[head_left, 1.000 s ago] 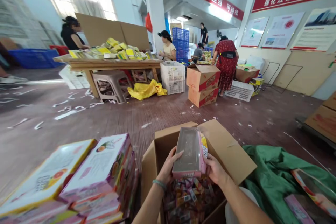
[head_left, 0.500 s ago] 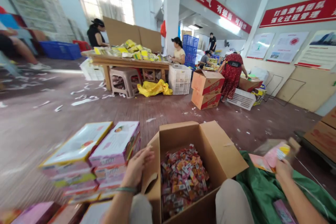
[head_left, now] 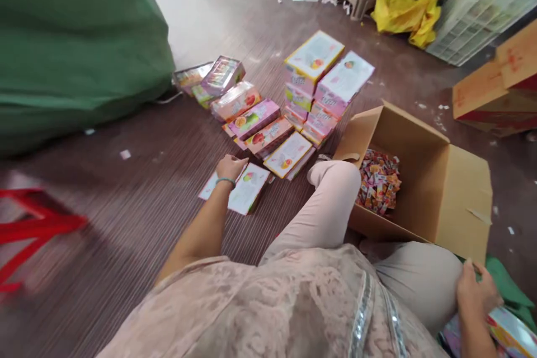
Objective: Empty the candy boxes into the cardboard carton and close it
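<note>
Left of the open brown cardboard carton (head_left: 419, 156), our left hand (head_left: 230, 167) is at two white rectangular cardboard boxes (head_left: 249, 188); near the carton, our right hand (head_left: 477, 289) curls. Whether either grips, we cannot tell.

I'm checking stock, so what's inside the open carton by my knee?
Many small packets, reddish and orange, lie in the carton. Their top layer covers whatever is beneath, so the bottom there can't be seen.

the left hand (head_left: 230, 167) is by white boxes (head_left: 248, 190).
</note>
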Motion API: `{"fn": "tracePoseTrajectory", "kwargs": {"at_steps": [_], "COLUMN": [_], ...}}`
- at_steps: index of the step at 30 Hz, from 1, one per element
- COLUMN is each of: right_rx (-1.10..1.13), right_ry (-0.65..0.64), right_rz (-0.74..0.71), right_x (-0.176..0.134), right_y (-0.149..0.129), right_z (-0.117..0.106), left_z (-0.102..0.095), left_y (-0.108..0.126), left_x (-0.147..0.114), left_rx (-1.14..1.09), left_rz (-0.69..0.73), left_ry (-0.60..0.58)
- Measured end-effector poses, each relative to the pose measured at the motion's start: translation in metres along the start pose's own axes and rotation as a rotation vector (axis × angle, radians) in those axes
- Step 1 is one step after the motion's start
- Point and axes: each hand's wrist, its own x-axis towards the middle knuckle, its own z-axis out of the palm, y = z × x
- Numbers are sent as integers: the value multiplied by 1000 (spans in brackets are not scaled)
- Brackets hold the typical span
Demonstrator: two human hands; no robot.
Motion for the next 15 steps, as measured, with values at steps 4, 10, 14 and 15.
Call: {"fn": "tracePoseTrajectory", "kwargs": {"at_steps": [4,10,14,15], "right_rx": [-83,-158,-207,-217], "right_ry": [-76,-110,-128,-118], "right_rz": [67,175,234,235], "right_x": [13,14,15,16], "right_y": [-2,-13,-19,-21], "right_z": [-10,-18,-27,-30], "left_z": [34,82,112,119], "left_y": [-42,-84,-98,-100], "left_x": [-4,-4,-4,-5], "left_rx": [123,231,266,262], "left_rz": [-20,-60,-45,-41], "left_ry": [-104,-222,-261,-289]}}
